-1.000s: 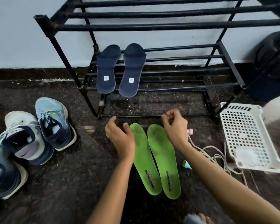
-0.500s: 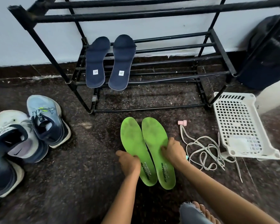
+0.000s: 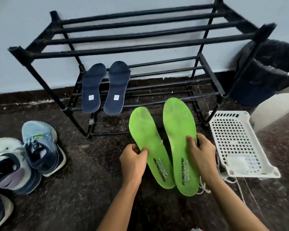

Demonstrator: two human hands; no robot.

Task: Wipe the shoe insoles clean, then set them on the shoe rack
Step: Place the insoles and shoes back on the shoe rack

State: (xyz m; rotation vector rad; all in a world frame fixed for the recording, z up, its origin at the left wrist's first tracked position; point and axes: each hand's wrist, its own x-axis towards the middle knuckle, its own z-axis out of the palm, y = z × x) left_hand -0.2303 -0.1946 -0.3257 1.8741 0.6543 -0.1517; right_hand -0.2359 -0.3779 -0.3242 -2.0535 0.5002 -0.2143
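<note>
Obs: left grip [image 3: 133,158] pinches the left green insole [image 3: 147,135] at its outer edge, thumb on top, fingers curled under. Right grip [image 3: 204,157] does the same on the right green insole [image 3: 178,129], thumb on the top face, fingers wrapped round the outer edge. Both insoles are top face up, toes aimed at the shoe rack [image 3: 140,50], heels toward us & meeting at the heel end. They look lifted off the floor [image 3: 73,189], but we can't be sure from one view. Our reading: a mid-length edge hold keeps each insole balanced w/o flopping & keeps fingers off most of the top face; toe-first aim suits sliding them onto the lower shelf bars. Navy insole pair [image 3: 92,87] lies across the lower shelf, left side, heels hanging over the front bar, so the free bars to their right = likely spot. Step est.: placing, approx. 2nd half of task. Greyish smudges show on the green forefeet, so we can't tell if the wipe is done. Writing: heel print on each green insole reads approx. "REDTAPE", dark caps, running lengthwise; smaller line beside it too blurred. Navy pair: one small white square label each, unreadable. Other: sneakers [image 3: 40,147] on floor at left; white perforated basket [image 3: 237,144] at right w/ pale laces [image 3: 203,187] just beside it; black bin bag [image 3: 265,72] behind the rack's right post
</note>
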